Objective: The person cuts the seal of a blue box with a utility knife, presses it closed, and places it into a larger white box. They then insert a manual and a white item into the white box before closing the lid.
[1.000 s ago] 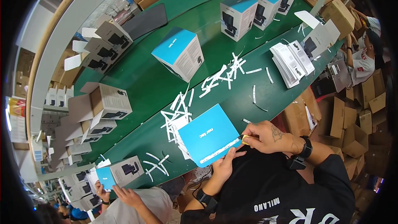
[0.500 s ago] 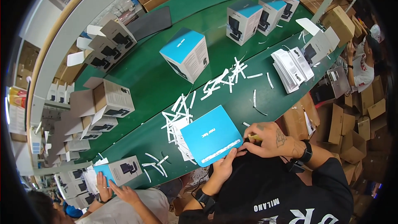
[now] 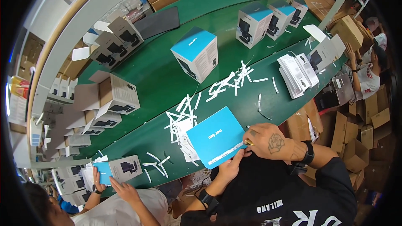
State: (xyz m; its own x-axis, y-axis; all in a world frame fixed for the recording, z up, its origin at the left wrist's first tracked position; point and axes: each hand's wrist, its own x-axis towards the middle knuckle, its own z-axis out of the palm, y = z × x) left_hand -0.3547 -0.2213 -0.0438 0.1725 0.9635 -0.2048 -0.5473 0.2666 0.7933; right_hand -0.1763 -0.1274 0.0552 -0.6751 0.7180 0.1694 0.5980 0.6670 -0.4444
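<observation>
At the near edge of the green desk (image 3: 167, 79), head view, I see the blue box (image 3: 217, 136) lying flat, its broad blue face up, just in front of my body. My left hand (image 3: 229, 168) grips the near edge from below, fingers curled and pressed against the box; I judge this steadies it against sliding. My right hand (image 3: 272, 141) rests at the near right corner, fingertips pinched together on something small and yellowish at the edge strip; what it is cannot be told. The box's long axis runs from lower left to upper right, with the white-printed edge strip facing me, probably so that the edge is reachable by both hands.

Just beyond the box lies a scatter of white paper strips (image 3: 184, 117), touching its far left corner. An upright blue-topped box (image 3: 196, 54) stands well apart on the far belt. At lower left, a co-worker's hands (image 3: 121, 182) hold a similar carton (image 3: 121, 168).
</observation>
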